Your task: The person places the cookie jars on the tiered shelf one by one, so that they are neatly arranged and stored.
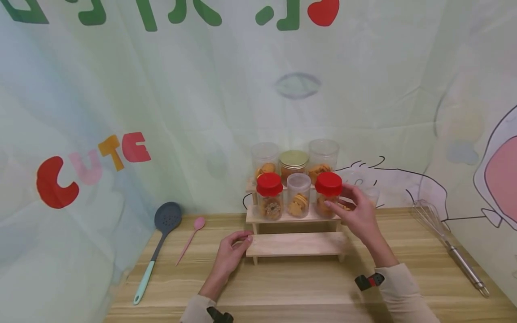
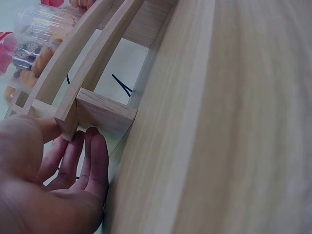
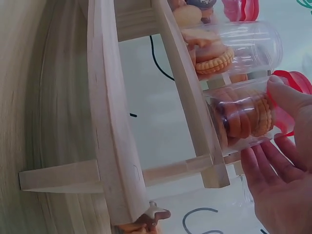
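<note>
A three-step wooden stand [image 1: 296, 244] holds jars of cookies against the backdrop. My left hand [image 1: 230, 255] grips the left end of its lowest step, thumb on the top and fingers curled below, as the left wrist view shows. At the right end of the middle step, my right hand [image 1: 360, 213] holds a clear cookie jar with a red lid [image 3: 239, 117] between thumb and fingers. The jar stands upright on the step. Beside it are an open-looking clear jar [image 1: 298, 197] of cookies and another red-lidded cookie jar [image 1: 269, 202].
On the top step are two clear containers [image 1: 265, 154] [image 1: 324, 154] with cookies and a gold-lidded jar [image 1: 293, 160]. A slotted turner [image 1: 161, 233] and a pink spoon [image 1: 194, 235] lie left, a whisk [image 1: 448, 244] right. Another clear container [image 1: 372, 194] shows behind my right hand.
</note>
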Demonstrator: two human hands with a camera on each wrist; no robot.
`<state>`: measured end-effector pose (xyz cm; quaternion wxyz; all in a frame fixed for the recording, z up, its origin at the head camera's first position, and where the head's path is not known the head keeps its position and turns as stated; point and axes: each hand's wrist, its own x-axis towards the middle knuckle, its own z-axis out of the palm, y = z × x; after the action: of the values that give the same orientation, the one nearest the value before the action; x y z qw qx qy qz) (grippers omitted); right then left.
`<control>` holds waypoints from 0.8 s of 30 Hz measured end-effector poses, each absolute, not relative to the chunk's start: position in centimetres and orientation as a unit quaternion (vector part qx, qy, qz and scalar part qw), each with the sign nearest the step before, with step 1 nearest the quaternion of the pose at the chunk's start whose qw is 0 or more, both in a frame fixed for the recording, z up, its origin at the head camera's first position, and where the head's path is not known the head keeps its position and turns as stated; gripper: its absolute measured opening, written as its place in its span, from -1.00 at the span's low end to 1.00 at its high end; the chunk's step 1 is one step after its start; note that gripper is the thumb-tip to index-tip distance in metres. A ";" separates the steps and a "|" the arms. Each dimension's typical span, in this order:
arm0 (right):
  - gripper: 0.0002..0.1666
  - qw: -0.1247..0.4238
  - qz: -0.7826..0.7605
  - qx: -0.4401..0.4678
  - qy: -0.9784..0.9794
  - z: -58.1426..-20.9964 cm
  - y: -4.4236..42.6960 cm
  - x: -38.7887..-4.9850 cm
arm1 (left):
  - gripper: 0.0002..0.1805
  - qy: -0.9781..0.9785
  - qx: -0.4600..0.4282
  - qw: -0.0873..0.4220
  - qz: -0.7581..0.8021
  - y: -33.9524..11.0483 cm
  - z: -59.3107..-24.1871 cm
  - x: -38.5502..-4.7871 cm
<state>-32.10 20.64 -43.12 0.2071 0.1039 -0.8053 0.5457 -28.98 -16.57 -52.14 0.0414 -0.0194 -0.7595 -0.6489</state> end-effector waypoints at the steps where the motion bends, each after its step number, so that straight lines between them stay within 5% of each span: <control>1: -0.17 0.208 0.544 0.104 -0.806 -43.2 20.6 -32.1 | -0.64 -0.760 -0.020 0.042 -0.649 -16.6 -52.2 -29.0; 24: -0.18 0.193 0.553 0.113 -0.803 -44.4 20.5 -32.8 | -0.64 -0.761 -0.019 0.039 -0.647 -16.6 -52.3 -29.0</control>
<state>-32.77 20.54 -44.38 0.1927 0.1135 -0.8026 0.5530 -28.98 -16.64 -52.32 0.0386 -0.0187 -0.7613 -0.6470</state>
